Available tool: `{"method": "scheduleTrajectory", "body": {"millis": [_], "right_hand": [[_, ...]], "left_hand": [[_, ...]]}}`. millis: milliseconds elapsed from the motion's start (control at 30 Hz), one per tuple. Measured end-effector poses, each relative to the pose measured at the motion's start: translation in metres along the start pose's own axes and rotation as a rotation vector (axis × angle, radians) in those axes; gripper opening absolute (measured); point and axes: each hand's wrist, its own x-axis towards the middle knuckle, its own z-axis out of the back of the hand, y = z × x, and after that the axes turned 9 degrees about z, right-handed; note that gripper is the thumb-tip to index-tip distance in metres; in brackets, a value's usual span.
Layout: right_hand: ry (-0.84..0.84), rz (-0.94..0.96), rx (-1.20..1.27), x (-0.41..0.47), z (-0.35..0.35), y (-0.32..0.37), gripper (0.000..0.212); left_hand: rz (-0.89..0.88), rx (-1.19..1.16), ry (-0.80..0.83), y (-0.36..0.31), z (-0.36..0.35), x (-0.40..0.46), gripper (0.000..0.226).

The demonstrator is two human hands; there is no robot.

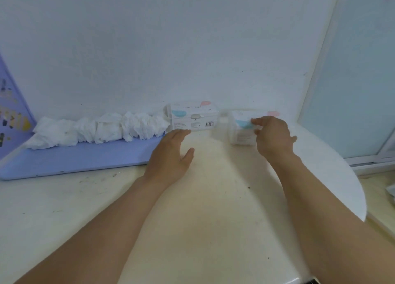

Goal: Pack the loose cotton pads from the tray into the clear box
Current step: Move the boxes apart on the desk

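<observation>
Bare left hand [171, 153] flat, right hand [272, 134] pinching blurred clear box [239, 129]

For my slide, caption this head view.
Right hand grips clear plastic box; crumpled white cotton pads await on lavender tray.

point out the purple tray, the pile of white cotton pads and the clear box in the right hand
flat purple plastic tray [85, 157], head view, bare front surface
pile of white cotton pads [96, 128], head view, middle
clear plastic box [240, 132], head view, front wall

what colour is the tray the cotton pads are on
Pale lavender-blue, plain: the tray shows clearly in the head view, the only one.
</observation>
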Motion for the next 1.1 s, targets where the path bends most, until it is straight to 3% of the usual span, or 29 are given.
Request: {"method": "scheduleTrajectory", "body": {"millis": [67, 233, 433, 567, 633, 700, 900, 1100], "right_hand": [[-0.005, 0.011, 0.011, 0.011, -0.014, -0.008, 0.064], [0.059, 0.101, -0.042, 0.040, -0.056, -0.011, 0.053], [0.206, 0.280, 0.129, 0.083, -0.087, -0.002, 0.073], [-0.105, 0.432, 0.311, 0.069, -0.084, 0.022, 0.070], [-0.218, 0.628, 0.135, 0.061, -0.080, 0.048, 0.065], [-0.118, 0.756, -0.082, 0.057, -0.085, 0.074, 0.064], [0.233, 0.830, -0.444, 0.086, -0.089, 0.105, 0.041], [0.252, 1.135, -0.763, 0.098, -0.076, 0.108, 0.037]], "left_hand": [[0.009, 0.052, -0.032, 0.006, 0.002, 0.004, 0.049], [0.033, 0.063, -0.023, 0.014, -0.001, 0.011, 0.049], [0.044, 0.010, -0.014, 0.016, -0.006, 0.015, 0.053], [0.149, -0.149, -0.118, 0.014, -0.004, 0.020, 0.054], [0.217, -0.223, -0.202, 0.013, -0.001, 0.021, 0.049], [0.261, -0.246, -0.251, 0.012, 0.001, 0.020, 0.043], [0.348, -0.228, -0.302, 0.019, 0.005, 0.016, 0.036], [0.400, -0.219, -0.270, 0.017, 0.004, 0.019, 0.037]]}}
